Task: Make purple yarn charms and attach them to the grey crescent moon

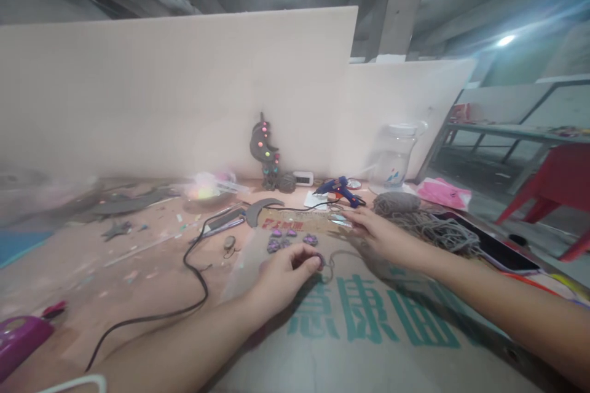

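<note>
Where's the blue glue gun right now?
In the head view, the blue glue gun lies a little right of centre toward the back of the table, just beyond the right hand, between the small white device and the clear jug.

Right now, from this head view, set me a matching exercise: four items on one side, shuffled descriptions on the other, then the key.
Column one:
1. left hand
2. right hand
3. glue gun
4. chair

Column two:
A. red, at the right edge of the picture
B. pinching a small purplish piece
C. blue, lying near the foot of the white board
D. fingertips at a shiny tool

Right pairs: 1-B; 2-D; 3-C; 4-A
</note>
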A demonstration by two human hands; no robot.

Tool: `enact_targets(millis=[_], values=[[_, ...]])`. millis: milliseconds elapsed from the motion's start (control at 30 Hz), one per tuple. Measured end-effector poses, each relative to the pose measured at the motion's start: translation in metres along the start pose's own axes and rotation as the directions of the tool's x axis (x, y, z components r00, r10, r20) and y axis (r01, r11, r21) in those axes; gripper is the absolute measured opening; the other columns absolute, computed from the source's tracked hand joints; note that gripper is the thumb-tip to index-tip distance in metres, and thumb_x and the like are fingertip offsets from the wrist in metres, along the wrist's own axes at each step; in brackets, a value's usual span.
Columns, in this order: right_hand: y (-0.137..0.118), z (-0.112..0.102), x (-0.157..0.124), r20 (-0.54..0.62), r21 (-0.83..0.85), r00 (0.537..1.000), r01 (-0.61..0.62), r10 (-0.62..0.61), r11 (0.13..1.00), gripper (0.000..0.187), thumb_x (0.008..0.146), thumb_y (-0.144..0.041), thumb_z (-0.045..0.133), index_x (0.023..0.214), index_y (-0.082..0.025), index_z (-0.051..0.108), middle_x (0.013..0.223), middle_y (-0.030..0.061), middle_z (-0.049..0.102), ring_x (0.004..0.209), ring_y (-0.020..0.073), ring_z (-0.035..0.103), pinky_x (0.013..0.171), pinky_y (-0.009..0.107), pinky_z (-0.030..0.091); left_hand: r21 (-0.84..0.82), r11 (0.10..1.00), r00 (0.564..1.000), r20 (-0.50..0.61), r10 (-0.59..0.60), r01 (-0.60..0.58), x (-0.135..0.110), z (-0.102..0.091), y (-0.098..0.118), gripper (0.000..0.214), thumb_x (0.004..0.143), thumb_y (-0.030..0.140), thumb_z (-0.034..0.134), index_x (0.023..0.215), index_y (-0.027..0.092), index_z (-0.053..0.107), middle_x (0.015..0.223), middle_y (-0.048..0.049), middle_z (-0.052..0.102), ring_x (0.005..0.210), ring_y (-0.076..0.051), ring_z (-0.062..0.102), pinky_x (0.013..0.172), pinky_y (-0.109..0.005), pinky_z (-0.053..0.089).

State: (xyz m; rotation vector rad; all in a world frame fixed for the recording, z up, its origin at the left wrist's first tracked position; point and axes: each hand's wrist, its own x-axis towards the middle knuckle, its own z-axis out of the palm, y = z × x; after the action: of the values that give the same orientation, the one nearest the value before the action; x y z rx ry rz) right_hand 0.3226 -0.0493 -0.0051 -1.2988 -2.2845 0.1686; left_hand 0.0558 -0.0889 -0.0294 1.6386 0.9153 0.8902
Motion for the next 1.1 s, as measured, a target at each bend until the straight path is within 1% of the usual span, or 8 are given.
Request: enact_targets(millis=[233, 333, 433, 533, 667, 833, 933, 1100], values=[[0.019, 0.013, 0.033, -0.035, 0.009, 0.999, 0.008, -0.008, 1.000, 0.042, 0.088, -0.030, 0.054, 0.127, -0.017, 0.067, 0.133, 0.0151, 0.064, 0.120, 0.0315, 0.061, 0.105, 0.048, 0.046, 0.009, 1.000, 1.000, 0.001, 0.023, -0.023, 0.001, 0.003, 0.000, 0.021, 0.085, 0.035, 0.060, 0.086, 0.015, 0.066, 0.082, -0.0046, 0.068, 0.079, -0.018, 0.061, 0.076, -0.028, 0.044], [0.020, 0.016, 0.040, -0.055, 0.002, 0.998, -0.007, 0.008, 1.000, 0.039, 0.088, -0.030, 0.056, 0.123, -0.017, 0.069, 0.132, 0.0152, 0.066, 0.118, 0.0303, 0.062, 0.103, 0.048, 0.048, 0.003, 1.000, 1.000, 0.007, 0.016, -0.016, 0.001, 0.004, 0.001, 0.020, 0.085, 0.033, 0.058, 0.089, 0.015, 0.066, 0.084, -0.0051, 0.069, 0.081, -0.019, 0.061, 0.076, -0.029, 0.045], [0.016, 0.012, 0.042, -0.050, 0.003, 0.999, -0.020, 0.020, 1.000, 0.036, 0.088, -0.030, 0.058, 0.120, -0.017, 0.070, 0.123, 0.0139, 0.071, 0.105, 0.0269, 0.069, 0.095, 0.044, 0.053, 0.008, 1.000, 1.000, 0.012, 0.016, -0.016, 0.000, 0.003, 0.004, 0.019, 0.085, 0.033, 0.059, 0.090, 0.016, 0.067, 0.088, -0.0059, 0.070, 0.084, -0.020, 0.063, 0.079, -0.031, 0.046], [0.003, 0.003, 0.038, -0.052, 0.004, 0.998, -0.038, 0.038, 0.999, 0.036, 0.089, -0.033, 0.058, 0.118, -0.016, 0.071, 0.117, 0.0133, 0.073, 0.100, 0.0269, 0.071, 0.092, 0.043, 0.055, 0.010, 1.000, 1.000, 0.009, 0.011, -0.011, 0.000, 0.002, 0.005, 0.021, 0.085, 0.033, 0.060, 0.093, 0.016, 0.069, 0.092, -0.0064, 0.072, 0.089, -0.022, 0.064, 0.081, -0.032, 0.046], [-0.031, -0.009, 0.019, 0.007, 0.103, 0.997, -0.082, 0.082, 0.991, 0.045, 0.095, -0.047, 0.048, 0.119, -0.017, 0.071, 0.115, 0.0129, 0.074, 0.101, 0.0284, 0.071, 0.091, 0.045, 0.055, -0.031, 0.999, 1.000, -0.007, 0.027, -0.027, 0.000, 0.003, 0.005, 0.018, 0.084, 0.031, 0.061, 0.093, 0.017, 0.069, 0.091, -0.0058, 0.072, 0.087, -0.021, 0.064, 0.081, -0.032, 0.047], [-0.073, -0.005, -0.005, 0.121, 0.195, 0.993, -0.009, -0.015, 0.981, 0.039, 0.097, -0.044, 0.044, 0.105, -0.020, 0.074, 0.101, 0.0084, 0.077, 0.094, 0.0247, 0.071, 0.086, 0.039, 0.055, -0.045, 0.998, 0.996, -0.082, 0.033, -0.036, -0.001, 0.004, 0.006, 0.020, 0.081, 0.034, 0.068, 0.091, 0.017, 0.067, 0.085, -0.0042, 0.069, 0.079, -0.019, 0.062, 0.076, -0.030, 0.048], [-0.082, 0.004, -0.011, 0.115, 0.255, 0.993, -0.012, -0.018, 0.967, 0.035, 0.097, -0.042, 0.046, 0.096, -0.020, 0.074, 0.095, 0.0070, 0.077, 0.089, 0.0232, 0.070, 0.081, 0.036, 0.054, 0.019, 0.999, 0.990, -0.130, 0.048, -0.046, -0.004, 0.003, 0.009, 0.019, 0.082, 0.035, 0.068, 0.091, 0.018, 0.069, 0.089, -0.0057, 0.071, 0.083, -0.020, 0.064, 0.078, -0.031, 0.050], [-0.084, 0.014, -0.013, 0.042, 0.347, 0.998, -0.057, 0.046, 0.936, 0.022, 0.090, -0.038, 0.059, 0.091, -0.021, 0.073, 0.090, 0.0050, 0.076, 0.087, 0.0226, 0.070, 0.082, 0.035, 0.053, 0.108, 0.990, 0.989, -0.107, 0.106, -0.094, -0.010, 0.001, 0.013, 0.019, 0.083, 0.036, 0.067, 0.092, 0.020, 0.071, 0.092, -0.0063, 0.072, 0.087, -0.022, 0.064, 0.080, -0.031, 0.051]])
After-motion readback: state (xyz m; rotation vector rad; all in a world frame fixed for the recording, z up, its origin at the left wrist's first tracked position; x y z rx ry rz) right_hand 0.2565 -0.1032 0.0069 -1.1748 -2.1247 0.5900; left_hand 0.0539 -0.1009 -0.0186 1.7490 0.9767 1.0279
